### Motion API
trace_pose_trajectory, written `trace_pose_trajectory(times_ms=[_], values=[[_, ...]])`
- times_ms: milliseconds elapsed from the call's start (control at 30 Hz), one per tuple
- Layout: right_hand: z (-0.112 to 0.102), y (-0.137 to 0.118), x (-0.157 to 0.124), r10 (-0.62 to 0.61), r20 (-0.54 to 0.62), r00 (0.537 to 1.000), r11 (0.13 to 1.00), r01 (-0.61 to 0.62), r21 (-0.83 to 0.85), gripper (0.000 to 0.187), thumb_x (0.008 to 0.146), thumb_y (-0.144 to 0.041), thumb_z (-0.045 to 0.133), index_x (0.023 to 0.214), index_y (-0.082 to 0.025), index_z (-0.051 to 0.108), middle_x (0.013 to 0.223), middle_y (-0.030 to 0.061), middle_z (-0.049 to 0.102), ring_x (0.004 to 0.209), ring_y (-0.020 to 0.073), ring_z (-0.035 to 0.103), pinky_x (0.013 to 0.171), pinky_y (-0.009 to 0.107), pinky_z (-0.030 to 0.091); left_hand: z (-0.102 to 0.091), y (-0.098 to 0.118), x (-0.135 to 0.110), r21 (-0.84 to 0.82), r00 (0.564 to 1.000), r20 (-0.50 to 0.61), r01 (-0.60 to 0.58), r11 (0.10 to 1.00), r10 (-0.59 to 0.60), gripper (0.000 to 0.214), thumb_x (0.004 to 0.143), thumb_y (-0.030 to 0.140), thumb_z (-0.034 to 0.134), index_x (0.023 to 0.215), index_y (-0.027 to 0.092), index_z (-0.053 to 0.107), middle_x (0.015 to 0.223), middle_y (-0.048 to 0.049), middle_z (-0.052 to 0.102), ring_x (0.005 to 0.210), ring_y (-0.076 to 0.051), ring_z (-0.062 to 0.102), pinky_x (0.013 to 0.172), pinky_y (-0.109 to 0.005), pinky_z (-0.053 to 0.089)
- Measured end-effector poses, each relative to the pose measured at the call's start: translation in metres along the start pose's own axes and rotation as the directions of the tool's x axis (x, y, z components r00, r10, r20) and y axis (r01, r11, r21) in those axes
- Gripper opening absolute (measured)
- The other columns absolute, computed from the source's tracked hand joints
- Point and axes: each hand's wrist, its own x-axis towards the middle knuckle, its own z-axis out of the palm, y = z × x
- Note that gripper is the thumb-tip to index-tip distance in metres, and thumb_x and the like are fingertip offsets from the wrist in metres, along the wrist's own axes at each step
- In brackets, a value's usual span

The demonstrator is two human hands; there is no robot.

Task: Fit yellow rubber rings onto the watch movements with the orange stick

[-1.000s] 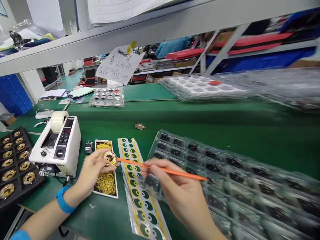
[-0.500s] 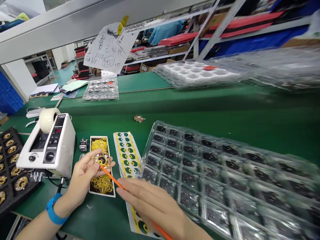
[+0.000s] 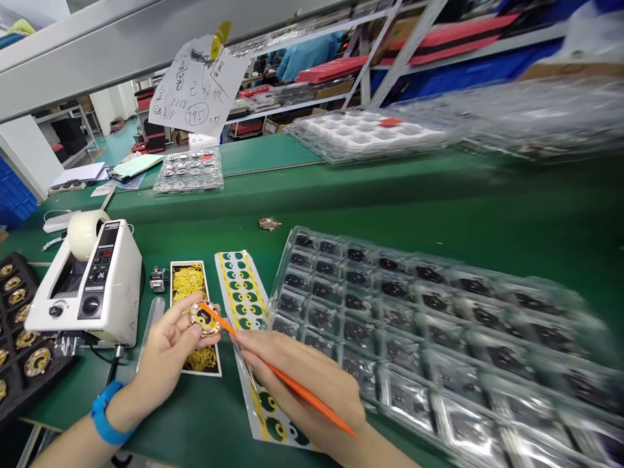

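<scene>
Two hands are close together above the green surface (image 3: 336,218). The left hand (image 3: 168,348) grips a gold disc (image 3: 203,317) by its rim, thumb on the near side; the right hand (image 3: 307,383) pinches an orange stick (image 3: 312,400) like a pen. The disc sits at the left hand's fingertips, just left of the right hand's, seen across the right edge of the white box (image 3: 218,354). The stick's tip is at the disc's face (whether it touches, I cannot tell). The right hand partly hides the near half of the sheet (image 3: 257,305), beside the clear tray's (image 3: 284,270) left edge. The dispenser (image 3: 112,299) stands by the black tray's (image 3: 29,396) right edge, the counter (image 3: 157,279) by the box's left edge.
</scene>
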Motion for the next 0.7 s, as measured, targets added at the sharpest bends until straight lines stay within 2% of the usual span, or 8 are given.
trace_pose_trajectory(times_ms=[133,267,367,433,533,600,700], values=[[0.009,0.005,-0.007,-0.092,0.022,0.996,0.995,0.093,-0.028,0.026,0.089,0.0,0.052,0.111,-0.011,0.061,0.088,0.0099,0.073,0.086,0.0155,0.07,0.081,0.025,0.059,0.002,-0.002,0.002,-0.034,0.998,-0.046,0.035,0.999,-0.037,0.057,0.074,0.042,0.076,0.125,0.02,0.062,0.099,-0.0075,0.075,0.097,-0.026,0.07,0.098,-0.047,0.052],[0.013,0.012,-0.019,-0.253,0.161,0.954,0.953,0.274,-0.132,0.03,0.094,-0.005,0.041,0.118,-0.005,0.06,0.102,0.0163,0.072,0.104,0.0231,0.066,0.086,0.034,0.059,0.001,-0.003,0.004,-0.1,0.995,-0.079,0.056,0.993,-0.064,0.05,0.072,0.038,0.078,0.117,0.019,0.065,0.095,-0.0068,0.075,0.095,-0.026,0.071,0.094,-0.045,0.055],[0.011,0.014,-0.021,-0.289,0.233,0.928,0.931,0.33,-0.157,0.035,0.096,-0.008,0.034,0.122,-0.004,0.059,0.108,0.0183,0.071,0.111,0.027,0.063,0.087,0.038,0.058,0.0,-0.002,0.005,-0.114,0.992,-0.097,0.07,0.991,-0.081,0.045,0.071,0.036,0.078,0.111,0.019,0.067,0.095,-0.0061,0.075,0.095,-0.025,0.071,0.088,-0.039,0.058],[0.008,0.013,-0.017,-0.252,0.2,0.947,0.956,0.276,-0.103,0.032,0.095,-0.007,0.04,0.119,-0.008,0.06,0.103,0.0161,0.072,0.104,0.0243,0.066,0.084,0.035,0.059,0.0,0.0,0.005,-0.11,0.989,-0.112,0.081,0.991,-0.093,0.043,0.07,0.034,0.078,0.108,0.018,0.068,0.094,-0.0061,0.075,0.093,-0.024,0.072,0.083,-0.035,0.059],[0.002,0.009,-0.008,-0.049,0.028,0.998,0.998,0.048,0.037,0.03,0.09,-0.002,0.049,0.112,-0.016,0.063,0.093,0.0101,0.071,0.089,0.0184,0.069,0.076,0.029,0.059,0.0,0.0,0.006,-0.082,0.985,-0.137,0.098,0.992,-0.109,0.041,0.067,0.031,0.08,0.102,0.015,0.07,0.083,-0.005,0.075,0.081,-0.021,0.073,0.07,-0.027,0.06],[-0.002,0.006,-0.002,0.132,-0.085,0.988,0.984,-0.121,0.129,0.031,0.088,-0.001,0.05,0.108,-0.02,0.065,0.09,0.0064,0.071,0.082,0.0167,0.068,0.072,0.028,0.058,-0.001,0.0,0.006,-0.055,0.984,-0.142,0.101,0.993,-0.108,0.038,0.064,0.028,0.082,0.096,0.014,0.069,0.074,-0.003,0.074,0.071,-0.018,0.073,0.062,-0.022,0.059],[-0.003,0.006,0.001,0.323,-0.146,0.935,0.932,-0.287,0.223,0.029,0.089,-0.005,0.051,0.102,-0.025,0.067,0.085,0.0019,0.07,0.076,0.0149,0.066,0.069,0.027,0.056,0.0,0.0,0.007,-0.027,0.989,-0.116,0.084,0.996,-0.086,0.034,0.06,0.024,0.084,0.088,0.014,0.067,0.068,-0.0012,0.072,0.063,-0.016,0.072,0.054,-0.019,0.056]])
